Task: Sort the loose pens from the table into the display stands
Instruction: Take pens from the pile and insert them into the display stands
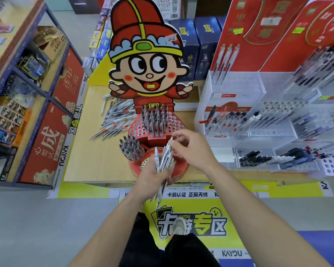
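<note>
My left hand (152,177) grips a bundle of clear pens (163,160) upright in front of the red cartoon display stand (143,130). My right hand (191,148) pinches the top of one pen in that bundle. The stand's upper tier of holes (174,122) carries several pens (155,120) at its middle, and a lower left cluster of pens (130,148) stands upright too. A heap of loose pens (117,118) lies on the wooden table (89,151) to the left of the stand.
Clear acrylic pen racks (268,122) with red backboards fill the right side of the table. Blue boxes (199,45) stand behind the cartoon figure. A shelf unit (27,93) with boxed goods runs along the left. My shoe (178,226) shows on the yellow floor sign.
</note>
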Available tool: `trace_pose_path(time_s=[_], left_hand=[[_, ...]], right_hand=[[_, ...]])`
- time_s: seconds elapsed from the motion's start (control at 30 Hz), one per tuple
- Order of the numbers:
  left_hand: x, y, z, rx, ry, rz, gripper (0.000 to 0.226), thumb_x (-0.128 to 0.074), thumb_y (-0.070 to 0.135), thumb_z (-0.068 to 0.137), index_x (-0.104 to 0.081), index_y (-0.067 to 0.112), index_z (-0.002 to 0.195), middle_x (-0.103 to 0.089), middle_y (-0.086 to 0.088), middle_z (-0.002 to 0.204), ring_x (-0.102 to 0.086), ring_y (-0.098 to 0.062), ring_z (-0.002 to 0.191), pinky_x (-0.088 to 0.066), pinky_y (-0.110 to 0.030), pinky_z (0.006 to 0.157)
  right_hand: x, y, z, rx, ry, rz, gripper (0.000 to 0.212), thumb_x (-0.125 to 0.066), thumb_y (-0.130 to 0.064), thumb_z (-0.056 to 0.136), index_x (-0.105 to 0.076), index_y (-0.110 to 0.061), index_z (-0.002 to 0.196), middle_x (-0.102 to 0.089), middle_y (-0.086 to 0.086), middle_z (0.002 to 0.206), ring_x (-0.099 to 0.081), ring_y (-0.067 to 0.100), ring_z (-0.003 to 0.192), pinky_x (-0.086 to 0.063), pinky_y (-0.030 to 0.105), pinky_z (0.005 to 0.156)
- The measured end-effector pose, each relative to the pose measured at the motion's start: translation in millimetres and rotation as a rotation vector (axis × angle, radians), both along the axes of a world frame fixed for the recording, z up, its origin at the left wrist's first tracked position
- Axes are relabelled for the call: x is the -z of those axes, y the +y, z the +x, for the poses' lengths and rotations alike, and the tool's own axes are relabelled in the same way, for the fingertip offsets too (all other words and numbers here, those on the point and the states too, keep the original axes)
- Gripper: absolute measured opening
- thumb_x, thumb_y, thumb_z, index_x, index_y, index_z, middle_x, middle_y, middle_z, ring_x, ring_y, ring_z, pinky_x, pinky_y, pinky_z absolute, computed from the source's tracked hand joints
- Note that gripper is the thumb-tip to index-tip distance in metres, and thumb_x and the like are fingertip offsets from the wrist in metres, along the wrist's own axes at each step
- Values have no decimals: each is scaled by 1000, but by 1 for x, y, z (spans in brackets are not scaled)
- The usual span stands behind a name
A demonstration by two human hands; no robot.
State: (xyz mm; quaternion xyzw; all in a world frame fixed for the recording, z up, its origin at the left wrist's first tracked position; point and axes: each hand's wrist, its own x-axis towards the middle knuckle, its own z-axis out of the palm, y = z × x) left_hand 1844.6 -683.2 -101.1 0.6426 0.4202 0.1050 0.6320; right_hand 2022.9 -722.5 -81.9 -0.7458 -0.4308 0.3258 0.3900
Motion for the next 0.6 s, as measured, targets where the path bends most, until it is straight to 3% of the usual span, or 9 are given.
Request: trace_pose_path(time_s=[0.13,0.27,0.43,0.6], left_hand=[[0,-2,4,20,18,11,18,-65,14,98,-58,18,114,-70,5,83,-69,-16,69,-58,-44,78],[0,-2,3,59,39,40,20,-64,16,98,-56,20,116,-68,7,78,-69,-16,70,-58,-48,81],[4,-3,4,77,34,53,21,-64,18,99,-52,23,115,-66,4,86,-68,-17,73,-57,-52,82],[1,-2,5,94,28,50,19,-64,16,99,-51,21,112,-65,4,85,-68,-14,70,-55,-35,75]], right_hand=[[3,1,1,35,98,-31,22,-73,-44,87,-70,-31,105,-75,-10,86,-71,7,78,-61,42,80],[-1,0,2,22,89,-59,22,-78,-44,84,-66,-30,95,-74,-7,81,-70,7,71,-59,35,75],[-4,3,3,75,89,-70,13,-77,-35,88,-67,-26,89,-74,-5,75,-70,9,68,-60,37,73],[-9,4,3,100,50,-67,9,-72,-31,92,-67,-25,91,-73,-7,78,-71,9,66,-58,30,67]])
